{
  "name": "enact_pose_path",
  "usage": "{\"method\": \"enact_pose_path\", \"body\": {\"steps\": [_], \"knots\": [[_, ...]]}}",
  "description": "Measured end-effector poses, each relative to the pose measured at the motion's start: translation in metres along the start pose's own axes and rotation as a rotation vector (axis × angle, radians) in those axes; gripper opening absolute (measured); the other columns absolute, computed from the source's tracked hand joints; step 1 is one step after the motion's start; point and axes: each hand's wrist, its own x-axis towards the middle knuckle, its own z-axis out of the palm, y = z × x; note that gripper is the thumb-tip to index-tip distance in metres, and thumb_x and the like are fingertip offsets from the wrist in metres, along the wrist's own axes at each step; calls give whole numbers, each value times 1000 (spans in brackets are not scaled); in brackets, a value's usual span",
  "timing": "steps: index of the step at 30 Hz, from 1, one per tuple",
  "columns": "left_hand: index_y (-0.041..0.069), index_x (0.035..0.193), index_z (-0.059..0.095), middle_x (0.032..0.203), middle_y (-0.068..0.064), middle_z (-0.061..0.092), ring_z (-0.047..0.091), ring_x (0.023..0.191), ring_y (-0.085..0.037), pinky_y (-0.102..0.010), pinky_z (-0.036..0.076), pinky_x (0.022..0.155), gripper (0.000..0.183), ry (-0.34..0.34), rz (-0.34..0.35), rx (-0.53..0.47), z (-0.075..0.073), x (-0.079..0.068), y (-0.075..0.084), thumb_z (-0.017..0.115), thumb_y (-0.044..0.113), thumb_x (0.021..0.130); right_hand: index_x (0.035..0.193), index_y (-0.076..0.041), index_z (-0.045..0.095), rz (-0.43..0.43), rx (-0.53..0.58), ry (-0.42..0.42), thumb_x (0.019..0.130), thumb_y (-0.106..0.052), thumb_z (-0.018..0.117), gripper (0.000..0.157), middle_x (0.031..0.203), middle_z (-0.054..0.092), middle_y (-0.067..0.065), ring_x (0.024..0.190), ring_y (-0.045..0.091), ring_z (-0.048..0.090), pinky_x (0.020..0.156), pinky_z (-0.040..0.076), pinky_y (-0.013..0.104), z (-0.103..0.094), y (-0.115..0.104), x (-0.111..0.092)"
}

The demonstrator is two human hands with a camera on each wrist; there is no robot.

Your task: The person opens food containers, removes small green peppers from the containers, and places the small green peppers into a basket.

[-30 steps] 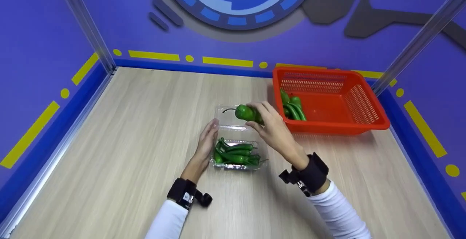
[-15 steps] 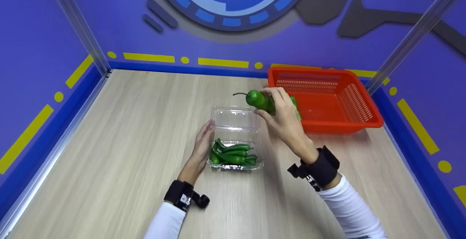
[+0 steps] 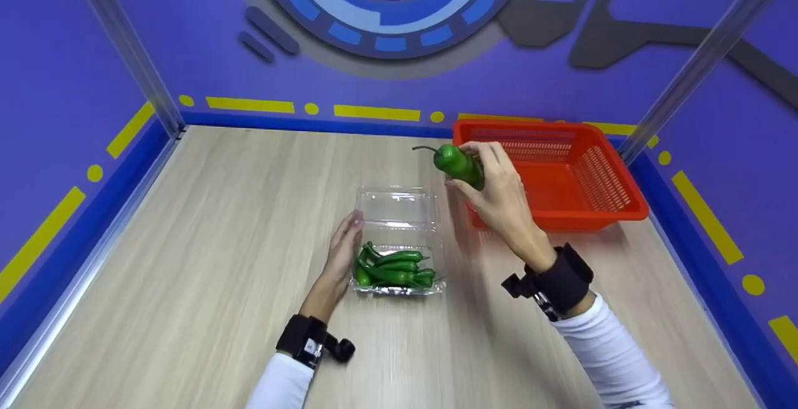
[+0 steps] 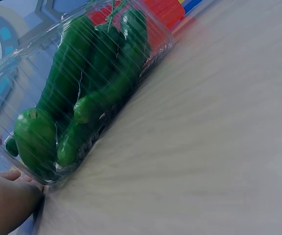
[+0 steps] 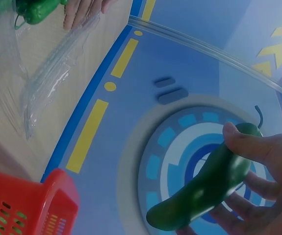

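Observation:
My right hand grips a thick green pepper with a thin curved stem, held up in front of the red basket's left end. The right wrist view shows the whole pepper between thumb and fingers. Lower and to the left, a clear plastic clamshell box lies with its lid flipped back. Several long green peppers fill its near half. Against the box's left side rests my left hand, fingers fairly straight. In the left wrist view the peppers show through the clear wall.
A red slotted basket stands at the back right of the wooden table. Green peppers in its left end are hidden behind my right hand in the head view. Blue printed panels wall the table on the back and sides.
My right hand has lifted the pepper away from over the box's lid, up and right toward the basket. My left hand has stayed at the box; the head view has shifted slightly.

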Motion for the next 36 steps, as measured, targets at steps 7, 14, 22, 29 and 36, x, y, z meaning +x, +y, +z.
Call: {"method": "enact_pose_path", "body": {"steps": [7, 14, 22, 29, 36], "knots": [[6, 162, 23, 171, -13, 23, 18, 160, -29, -40, 11, 133, 63, -1, -16, 3, -2, -1, -1, 48, 27, 108, 130, -3, 60, 6, 8, -8, 84, -17, 86, 55, 122, 59, 19, 113, 33, 60, 102, 53, 50, -2, 0, -3], [6, 162, 23, 170, -12, 23, 19, 159, -29, -39, 12, 133, 61, 9, -22, 2, -2, -2, 2, 47, 25, 108, 130, -3, 60, 20, 15, 3, 83, -17, 86, 55, 122, 59, 18, 110, 32, 62, 99, 55, 50, -6, 0, 0], [5, 162, 22, 170, -13, 23, 19, 159, -30, -40, 12, 133, 61, 5, -17, 11, 2, -3, 2, 46, 25, 109, 131, -2, 59, 39, -14, 29, 84, -23, 85, 58, 121, 60, 19, 110, 32, 63, 91, 58, 49, -19, 12, 7], [9, 163, 21, 171, -9, 22, 17, 160, -26, -38, 12, 133, 62, -10, -27, 43, 1, -3, 2, 44, 29, 109, 130, -2, 60, 58, -46, 55, 84, -24, 86, 58, 119, 63, 19, 109, 35, 64, 88, 58, 49, -28, 16, 9], [8, 163, 21, 171, -10, 22, 17, 160, -28, -40, 12, 133, 62, -14, -13, 46, 0, -4, 2, 44, 30, 109, 130, 0, 59, 64, -45, 84, 86, -25, 84, 56, 120, 64, 20, 108, 34, 65, 89, 56, 47, -34, 22, 18]]}}
